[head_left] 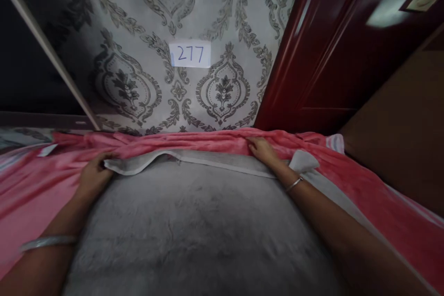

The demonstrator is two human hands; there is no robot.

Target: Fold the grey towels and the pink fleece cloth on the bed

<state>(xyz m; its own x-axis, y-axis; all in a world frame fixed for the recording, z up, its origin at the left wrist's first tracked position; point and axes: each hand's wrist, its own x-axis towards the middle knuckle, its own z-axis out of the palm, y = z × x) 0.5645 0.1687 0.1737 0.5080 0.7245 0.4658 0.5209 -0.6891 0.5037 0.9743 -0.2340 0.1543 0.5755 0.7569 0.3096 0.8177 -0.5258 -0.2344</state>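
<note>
A grey plush cloth (194, 222) with a pale hem stretches across the middle, its far edge partly folded over and rippled. At its far left corner, my left hand (96, 175) is closed on the hem. Beyond the grey cloth, a pink blanket (204, 141) lies bunched along the wall and spreads down both sides. My right hand (263, 150) reaches over the grey cloth's far edge, fingers bent and closed on a fold of the pink blanket. Beside my right wrist, a corner of the grey cloth sticks up, showing its lighter underside.
Patterned wallpaper (176, 90) rises directly behind, with a white paper label (190, 53) reading 277. A dark red wooden door (333, 51) stands at the right, beside a brown panel (398, 129). At the left is a dark glossy panel (31, 55) with a pale edge strip.
</note>
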